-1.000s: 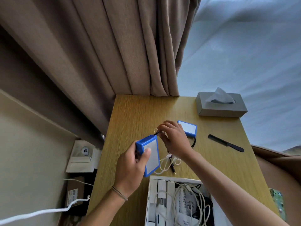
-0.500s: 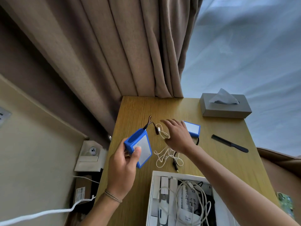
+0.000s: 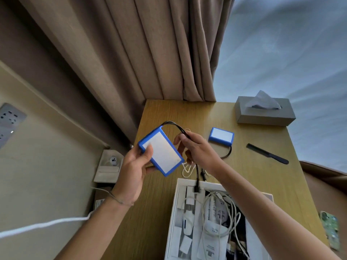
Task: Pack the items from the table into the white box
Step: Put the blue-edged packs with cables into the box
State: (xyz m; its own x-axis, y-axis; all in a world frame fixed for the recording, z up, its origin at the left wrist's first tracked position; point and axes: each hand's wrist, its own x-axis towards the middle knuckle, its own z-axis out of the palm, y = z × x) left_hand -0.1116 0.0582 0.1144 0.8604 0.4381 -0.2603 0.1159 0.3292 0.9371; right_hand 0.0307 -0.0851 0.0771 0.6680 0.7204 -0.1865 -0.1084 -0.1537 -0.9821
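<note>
Matt wood-grain table (image 3: 244, 177), cloth curtain (image 3: 150, 53) (softly pleated), plastic comb (image 3: 266, 156).

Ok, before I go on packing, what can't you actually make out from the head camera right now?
- White box: its near end is cut off by the bottom edge of the head view.
- Box contents: tangled white cables cover what lies beneath.
- White cord on the table: mostly hidden behind the right hand and the held blue pack.
- Black lead's plug: blurred, type unreadable.
- Second blue pack: label too small to read.
</note>
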